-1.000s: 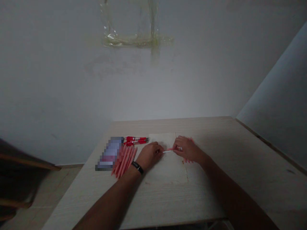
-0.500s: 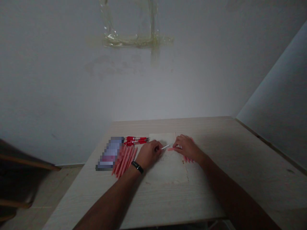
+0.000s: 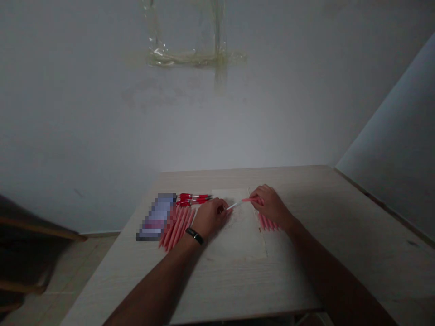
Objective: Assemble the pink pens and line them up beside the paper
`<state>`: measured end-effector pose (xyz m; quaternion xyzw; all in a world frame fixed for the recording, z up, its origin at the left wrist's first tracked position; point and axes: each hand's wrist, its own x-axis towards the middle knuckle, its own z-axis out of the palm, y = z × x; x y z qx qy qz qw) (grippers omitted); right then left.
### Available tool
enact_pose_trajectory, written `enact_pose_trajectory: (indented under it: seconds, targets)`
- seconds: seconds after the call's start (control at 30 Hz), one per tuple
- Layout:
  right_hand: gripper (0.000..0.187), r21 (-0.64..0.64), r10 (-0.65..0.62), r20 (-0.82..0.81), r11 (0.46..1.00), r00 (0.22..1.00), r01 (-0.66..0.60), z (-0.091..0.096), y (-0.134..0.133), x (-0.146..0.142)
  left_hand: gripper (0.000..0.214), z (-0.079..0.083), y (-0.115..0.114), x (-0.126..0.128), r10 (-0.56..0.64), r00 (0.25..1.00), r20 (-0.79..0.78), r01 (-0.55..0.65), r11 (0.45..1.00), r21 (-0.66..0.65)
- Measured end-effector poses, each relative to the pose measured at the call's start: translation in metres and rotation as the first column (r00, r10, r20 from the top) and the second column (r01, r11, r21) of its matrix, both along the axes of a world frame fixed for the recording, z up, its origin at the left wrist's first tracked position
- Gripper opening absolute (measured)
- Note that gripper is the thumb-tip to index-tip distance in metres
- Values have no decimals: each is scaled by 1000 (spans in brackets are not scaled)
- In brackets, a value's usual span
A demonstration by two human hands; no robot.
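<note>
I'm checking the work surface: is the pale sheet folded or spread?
Spread: the sheet lies flat on the table, far and near edges showing.

a white stick slants toward a pink tube.

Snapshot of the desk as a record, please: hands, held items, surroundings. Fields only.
left_hand: left hand, fingers pinching thin white stick
right_hand: right hand, fingers pinching pink piece
held_ends: close together; joined or not, cannot tell
left_wrist: black band
under_held_items: pale sheet on table
left_side: pink sticks, red pen-like pieces, pixelated flat object
by_right_hand: row of pink pieces, partly hidden
</note>
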<state>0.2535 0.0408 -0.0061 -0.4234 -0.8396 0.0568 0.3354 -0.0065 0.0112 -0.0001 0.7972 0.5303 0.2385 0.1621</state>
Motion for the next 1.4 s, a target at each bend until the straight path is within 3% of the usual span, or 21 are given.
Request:
enact_pose_trajectory:
  seconds: [0.6, 0.8, 1.2, 1.4]
  targets:
    - [6, -35, 108, 15, 994, 994, -107, 1, -5, -7, 16, 2, -1, 1, -60, 998, -10, 60, 998, -8]
    - [3, -102, 194, 43, 977, 980, -189, 5, -16, -22, 18, -2, -3, 6, -169, 983, 72, 169, 986, 2]
    - [13, -132, 222, 94, 969, 970, -209, 3, -18, -24, 27, -3, -2, 7, -176, 960, 216, 182, 983, -10]
    - [10, -140, 171, 50, 977, 984, -163, 4, -20, -27, 29, -2, -3, 8, -155, 948, 278, 158, 987, 13]
